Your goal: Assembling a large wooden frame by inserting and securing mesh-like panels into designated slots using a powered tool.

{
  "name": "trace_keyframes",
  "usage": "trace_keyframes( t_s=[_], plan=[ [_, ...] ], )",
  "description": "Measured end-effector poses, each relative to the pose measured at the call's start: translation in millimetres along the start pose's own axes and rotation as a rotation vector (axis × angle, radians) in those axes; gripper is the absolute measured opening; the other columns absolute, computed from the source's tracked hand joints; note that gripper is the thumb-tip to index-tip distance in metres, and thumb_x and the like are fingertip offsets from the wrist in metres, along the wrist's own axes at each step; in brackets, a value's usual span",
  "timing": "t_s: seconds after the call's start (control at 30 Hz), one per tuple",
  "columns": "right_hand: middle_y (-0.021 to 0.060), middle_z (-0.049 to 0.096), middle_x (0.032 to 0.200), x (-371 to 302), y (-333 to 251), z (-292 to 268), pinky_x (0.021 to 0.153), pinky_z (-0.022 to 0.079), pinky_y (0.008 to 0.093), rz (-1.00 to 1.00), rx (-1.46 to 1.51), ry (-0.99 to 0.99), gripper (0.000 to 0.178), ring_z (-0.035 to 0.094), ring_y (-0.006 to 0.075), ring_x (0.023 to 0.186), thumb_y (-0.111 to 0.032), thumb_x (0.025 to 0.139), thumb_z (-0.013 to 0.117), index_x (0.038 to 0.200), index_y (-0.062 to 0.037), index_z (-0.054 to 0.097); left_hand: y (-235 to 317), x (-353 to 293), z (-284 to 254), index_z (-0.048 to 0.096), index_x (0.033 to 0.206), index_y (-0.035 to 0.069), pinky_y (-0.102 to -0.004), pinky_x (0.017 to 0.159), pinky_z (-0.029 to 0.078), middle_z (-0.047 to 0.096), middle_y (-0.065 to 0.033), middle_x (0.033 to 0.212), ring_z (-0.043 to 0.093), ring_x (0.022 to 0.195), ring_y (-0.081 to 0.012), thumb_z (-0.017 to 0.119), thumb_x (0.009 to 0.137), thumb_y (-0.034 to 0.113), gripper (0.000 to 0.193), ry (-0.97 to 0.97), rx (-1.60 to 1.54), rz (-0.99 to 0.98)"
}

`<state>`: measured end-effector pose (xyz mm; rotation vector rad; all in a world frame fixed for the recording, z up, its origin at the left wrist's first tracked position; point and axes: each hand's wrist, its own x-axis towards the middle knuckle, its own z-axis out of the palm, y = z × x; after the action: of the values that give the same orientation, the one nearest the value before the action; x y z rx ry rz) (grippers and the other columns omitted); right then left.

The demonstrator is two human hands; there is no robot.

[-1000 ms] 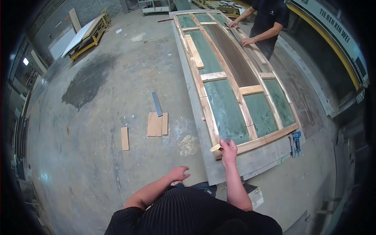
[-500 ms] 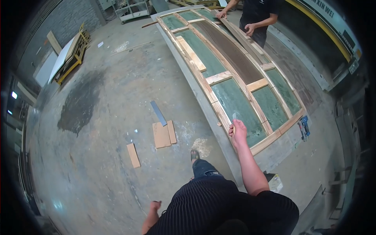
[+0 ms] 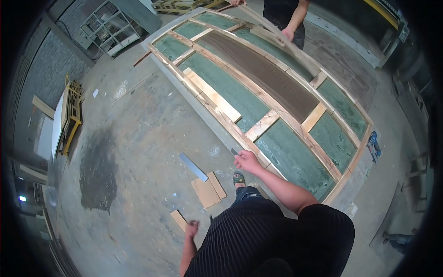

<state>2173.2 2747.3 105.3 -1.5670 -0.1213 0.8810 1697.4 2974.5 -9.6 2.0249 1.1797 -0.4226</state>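
**Small dark piece [image 3: 234,151] held at the near edge of a long wooden frame [image 3: 264,124]**

Right hand [image 3: 248,161]: thumb and fingers pinch the thin piece, its tip pointing out past the fingertips. Hand appears over the frame's near long rail; cannot tell if it touches the wood. Left hand [image 3: 192,228]: low at the person's side, fingers curled, seen above the floor near a cardboard strip [image 3: 179,219]. Cannot tell whether it grips anything.

Frame lies flat on a grey base [image 3: 346,196]. Green panels [image 3: 300,159] show between rails and crosspieces; a long brown panel [image 3: 260,69] sits in the middle row. One loose pale board [image 3: 212,94] lies along the near row. Blue tool [image 3: 374,147] just beside the frame's right end.

Far side: a second person's hand [image 3: 288,34] grips a long strip [image 3: 267,24], slanted over the frame.

Floor: blue-grey strip [image 3: 194,167] beside flat cardboard pieces [image 3: 207,190].
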Motion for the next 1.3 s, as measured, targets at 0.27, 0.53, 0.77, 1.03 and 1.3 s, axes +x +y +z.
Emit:
trace_keyframes(
  t_s=[0.27,0.53,0.77,1.03,1.3],
  plan=[
    [0.009,0.073,0.088,66,-5,-7,0.056,0.055,0.0297,-0.033,-0.091,0.088,0.019,0.072,0.0161,0.068,-0.02,0.105,0.065,0.104,-0.0018,0.064,118,152,-125,0.072,0.114,-0.002,-0.0332,0.081,0.056,0.075,-0.0108,0.095,0.071,0.09,-0.0184,0.068,0.103,0.027,0.03,0.218,-0.475,-0.047],
    [0.0105,0.072,0.086,83,4,-10,0.058,0.058,0.0311,0.054,0.15,0.219,0.016,0.071,0.0164,0.066,-0.015,0.105,0.064,0.106,0.0008,0.066,146,259,-108,0.069,0.132,-0.002,-0.0416,0.105,0.052,0.073,-0.0263,0.126,0.069,0.122,-0.036,0.069,0.098,0.049,0.061,-0.307,-0.032,-0.054],
    [0.0099,0.074,0.082,105,-31,4,0.061,0.059,0.0315,0.085,-0.019,0.356,0.023,0.072,0.017,0.069,-0.022,0.107,0.062,0.099,-0.0016,0.066,225,381,-177,0.067,0.133,-0.005,-0.0415,0.104,0.053,0.072,-0.0299,0.126,0.07,0.121,-0.0389,0.067,0.1,0.047,0.061,-0.291,0.059,0.09],
    [0.011,0.073,0.078,240,-122,68,0.068,0.055,0.0378,-0.072,-0.548,0.451,0.022,0.071,0.0181,0.072,-0.025,0.1,0.068,0.095,-0.0038,0.068,234,534,-277,0.068,0.128,-0.007,-0.0395,0.097,0.056,0.075,-0.0292,0.116,0.074,0.112,-0.0356,0.071,0.1,0.04,0.055,-0.292,-0.021,0.172],
    [0.0008,0.067,0.077,319,-168,125,0.063,0.051,0.0284,0.071,-0.227,0.485,0.018,0.064,0.0093,0.068,-0.017,0.097,0.074,0.104,-0.0028,0.066,213,633,-373,0.07,0.124,-0.006,-0.0397,0.095,0.056,0.076,-0.0273,0.113,0.074,0.106,-0.0343,0.072,0.1,0.039,0.05,-0.185,-0.021,0.039]
  ],
)
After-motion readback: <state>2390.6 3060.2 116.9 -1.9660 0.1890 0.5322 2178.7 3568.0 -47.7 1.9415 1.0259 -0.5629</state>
